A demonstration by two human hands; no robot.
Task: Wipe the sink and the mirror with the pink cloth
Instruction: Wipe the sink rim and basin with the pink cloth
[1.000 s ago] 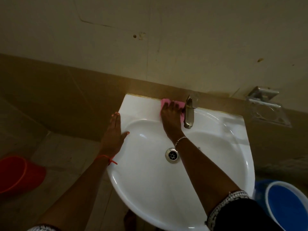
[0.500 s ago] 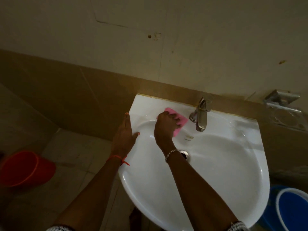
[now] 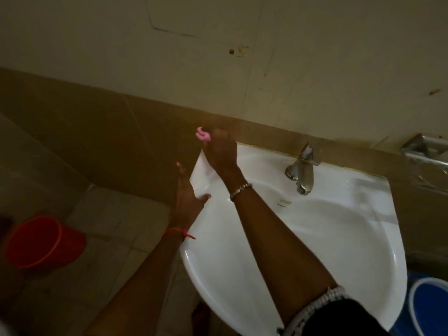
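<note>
Now, right hand (image 3: 221,151): clutching the pink cloth (image 3: 203,135), moved from the tap (image 3: 303,169) to the sink (image 3: 339,238) back-left corner.
Left hand (image 3: 188,198): open, still bracing the sink's left rim.

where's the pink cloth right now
In the head view, the pink cloth is bunched in the right hand at the sink's back left corner, left of the tap.
</note>
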